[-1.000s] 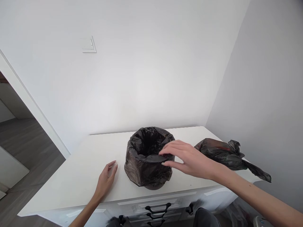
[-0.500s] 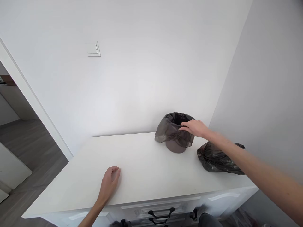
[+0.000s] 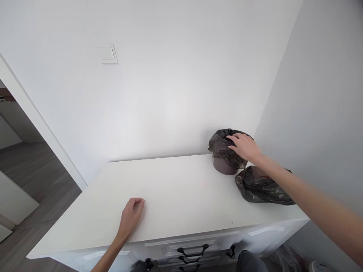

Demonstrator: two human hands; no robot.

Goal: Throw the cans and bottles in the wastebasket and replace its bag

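A small brownish trash bin (image 3: 225, 167) stands upright near the back right of the white cabinet top, close to the wall. A dark, see-through trash bag (image 3: 221, 148) lines it and hangs crumpled over its rim. My right hand (image 3: 245, 146) is at the bin's right side, over the rim, its fingers apart and gripping nothing that I can see. Below my right forearm lies a filled, knotted black trash bag (image 3: 261, 189), partly hidden by the arm. My left hand (image 3: 133, 213) rests on the cabinet top at the left, thumb and fingertips together in a ring, with nothing visible in it.
The white cabinet (image 3: 170, 211) has black handles (image 3: 193, 251) along its front. A light switch (image 3: 109, 54) is on the wall behind. At the left a doorway shows a dark wood floor (image 3: 28, 173). Clear plastic (image 3: 286, 257) lies on the floor at lower right.
The bin with its liner has moved right and back, nearer the corner and the filled bag. My right hand has gone with it, and its fingers have spread. My left hand stays put.
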